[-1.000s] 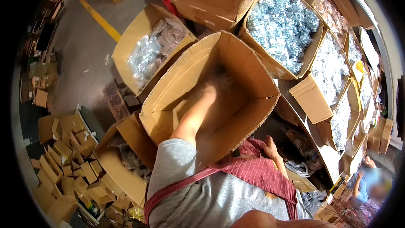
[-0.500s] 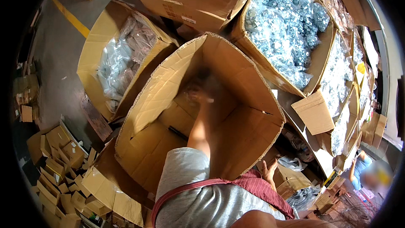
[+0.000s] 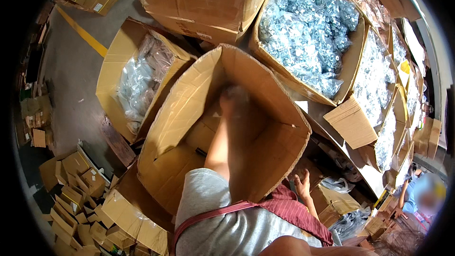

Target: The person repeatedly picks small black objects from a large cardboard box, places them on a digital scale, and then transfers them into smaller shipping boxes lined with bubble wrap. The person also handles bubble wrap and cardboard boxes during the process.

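Observation:
A deep, open cardboard box [image 3: 182, 109] stands right in front of me. My left arm reaches far down into it, and my left hand [image 3: 228, 97] is near its far inner corner. That hand is dim and smeared, so its fingers and anything in them cannot be made out. A faint pale, see-through patch shows beside the hand. On the box floor, left of my forearm, lies a small dark strip [image 3: 201, 151]. My right hand [image 3: 302, 184] is outside the box by its near right edge, fingers apart and holding nothing.
Behind to the right is a box of shiny metal parts in clear bags [image 3: 308, 33]. A box of bagged parts [image 3: 137, 80] stands at left. Flattened and small cartons [image 3: 85, 199] pile up lower left. Another person [image 3: 417, 192] is at the far right.
My left hand has moved farther into the box's far corner. My right hand remains beside the box, its fingers slightly shifted. The whole view has moved a little with my head.

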Available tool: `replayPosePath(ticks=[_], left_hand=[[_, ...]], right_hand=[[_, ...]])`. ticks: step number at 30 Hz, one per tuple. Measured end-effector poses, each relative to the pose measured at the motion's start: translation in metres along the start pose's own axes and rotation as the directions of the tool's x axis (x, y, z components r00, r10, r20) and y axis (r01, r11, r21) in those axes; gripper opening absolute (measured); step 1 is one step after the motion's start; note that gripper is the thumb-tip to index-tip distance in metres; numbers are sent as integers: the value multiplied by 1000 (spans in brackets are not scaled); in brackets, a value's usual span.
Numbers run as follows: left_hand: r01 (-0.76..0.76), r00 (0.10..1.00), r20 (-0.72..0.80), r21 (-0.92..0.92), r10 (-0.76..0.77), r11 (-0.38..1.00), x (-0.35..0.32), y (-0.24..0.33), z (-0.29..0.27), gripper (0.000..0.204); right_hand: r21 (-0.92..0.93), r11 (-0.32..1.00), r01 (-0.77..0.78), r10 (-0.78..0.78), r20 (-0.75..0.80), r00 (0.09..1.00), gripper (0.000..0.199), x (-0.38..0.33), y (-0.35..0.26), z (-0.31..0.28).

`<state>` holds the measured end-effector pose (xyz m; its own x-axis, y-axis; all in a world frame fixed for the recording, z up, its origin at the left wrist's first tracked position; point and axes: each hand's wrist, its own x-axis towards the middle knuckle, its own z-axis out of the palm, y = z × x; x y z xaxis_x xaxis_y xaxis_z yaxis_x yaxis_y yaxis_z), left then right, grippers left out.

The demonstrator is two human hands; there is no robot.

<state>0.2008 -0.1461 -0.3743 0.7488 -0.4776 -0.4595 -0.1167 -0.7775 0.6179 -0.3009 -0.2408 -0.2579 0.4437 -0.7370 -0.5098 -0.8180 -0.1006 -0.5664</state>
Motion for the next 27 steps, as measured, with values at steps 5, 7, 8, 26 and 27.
replayPosePath(ticks=[5,7,8,26,27], left_hand=[[-73,993,96,79,65,994,-11,28,16,38],[-99,988,127,124,83,987,-24,24,11,38],[-99,989,124,133,83,986,-33,19,6,38],[-661,750,-531,-633,395,403,-464,129,-304,49],[-617,783,-611,-787,114,22,-506,117,-290,59]], right_hand=[[-252,968,14,39,203,978,23,-11,46,9],[-166,985,38,5,250,968,22,0,-14,0],[-142,987,72,-29,282,959,22,12,-73,-17],[-3,-62,998,-916,397,-56,30,30,-335,-125],[12,-101,995,-926,366,-98,29,14,-329,-129]])
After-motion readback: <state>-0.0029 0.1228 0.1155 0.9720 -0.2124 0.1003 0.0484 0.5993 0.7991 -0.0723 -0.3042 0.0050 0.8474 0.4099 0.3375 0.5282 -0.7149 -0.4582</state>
